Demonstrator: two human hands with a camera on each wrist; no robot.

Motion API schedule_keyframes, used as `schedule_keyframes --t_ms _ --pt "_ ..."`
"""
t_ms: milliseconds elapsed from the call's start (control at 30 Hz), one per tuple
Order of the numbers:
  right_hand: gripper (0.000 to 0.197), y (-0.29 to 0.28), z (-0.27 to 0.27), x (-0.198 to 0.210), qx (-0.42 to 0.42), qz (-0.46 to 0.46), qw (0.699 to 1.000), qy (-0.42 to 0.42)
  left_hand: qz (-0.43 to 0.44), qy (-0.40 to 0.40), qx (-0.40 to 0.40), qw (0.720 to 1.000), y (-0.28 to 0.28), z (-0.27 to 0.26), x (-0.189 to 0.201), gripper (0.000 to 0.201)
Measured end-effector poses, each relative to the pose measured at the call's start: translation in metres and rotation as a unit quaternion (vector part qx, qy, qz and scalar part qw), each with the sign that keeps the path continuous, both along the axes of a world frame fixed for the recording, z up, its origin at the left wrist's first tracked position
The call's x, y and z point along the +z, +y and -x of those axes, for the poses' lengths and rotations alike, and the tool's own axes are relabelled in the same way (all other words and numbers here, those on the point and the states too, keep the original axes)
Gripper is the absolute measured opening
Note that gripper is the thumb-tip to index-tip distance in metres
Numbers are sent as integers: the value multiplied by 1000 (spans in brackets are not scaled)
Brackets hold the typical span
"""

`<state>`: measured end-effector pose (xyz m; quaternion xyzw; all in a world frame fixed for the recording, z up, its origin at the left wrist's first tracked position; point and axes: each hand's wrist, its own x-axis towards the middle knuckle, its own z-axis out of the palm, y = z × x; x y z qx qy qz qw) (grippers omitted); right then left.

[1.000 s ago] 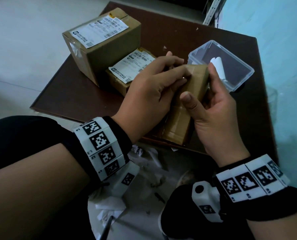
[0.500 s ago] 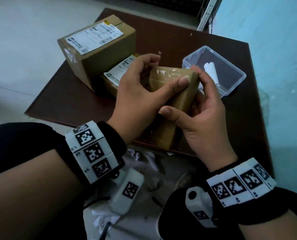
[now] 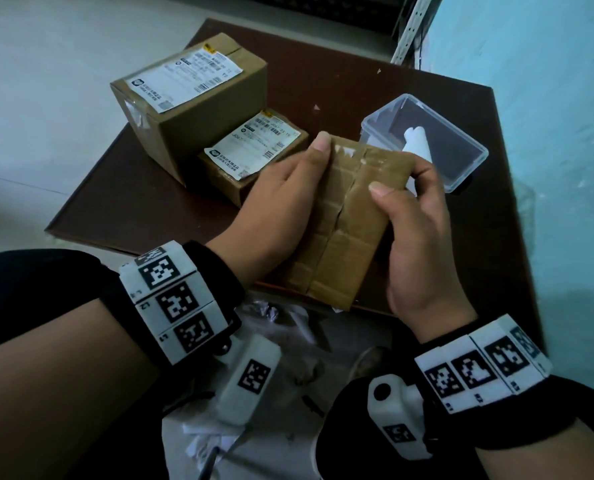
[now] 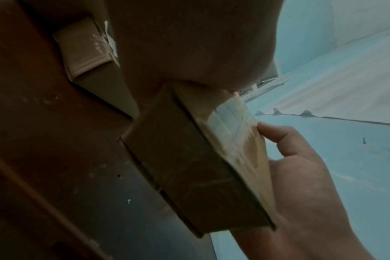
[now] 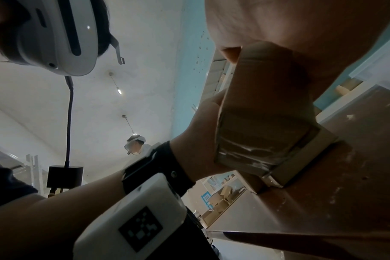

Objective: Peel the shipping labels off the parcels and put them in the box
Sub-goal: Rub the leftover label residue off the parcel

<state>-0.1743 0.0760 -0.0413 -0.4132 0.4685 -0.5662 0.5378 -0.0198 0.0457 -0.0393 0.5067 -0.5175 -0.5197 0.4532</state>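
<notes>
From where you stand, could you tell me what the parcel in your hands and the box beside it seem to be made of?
The held parcel looks like brown cardboard under glossy clear tape: visible flap seams, and sheen in bands. The box looks like clear hard plastic: the dark table shows through its base, and its rim is whitish. The rolled white pieces inside are probably label paper.

three parcels (image 3: 344, 216) (two labelled), one box (image 3: 468, 168)

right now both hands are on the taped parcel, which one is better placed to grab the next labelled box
Left. The left hand holds the parcel right beside the small labelled box; the right hand is on the far side, nearer the clear plastic box.
</notes>
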Motion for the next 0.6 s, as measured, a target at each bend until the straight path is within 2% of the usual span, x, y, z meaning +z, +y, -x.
schedule_keyframes --t_ms 67,167,367,500,600 --pt "32 1 1 1 -4 -3 999 49 20 -47 -13 999 5 1 -1 50" --pt "11 1 6 1 -5 15 992 124 100 -94 -31 990 10 3 -7 49" --pt "10 -1 8 0 -29 54 986 156 153 -111 -20 982 12 3 -9 48" --pt "26 -2 7 1 -41 71 985 153 174 -115 -32 978 12 2 -11 46" --pt "18 -4 9 2 -30 67 983 167 157 -114 -35 980 11 1 -13 49"
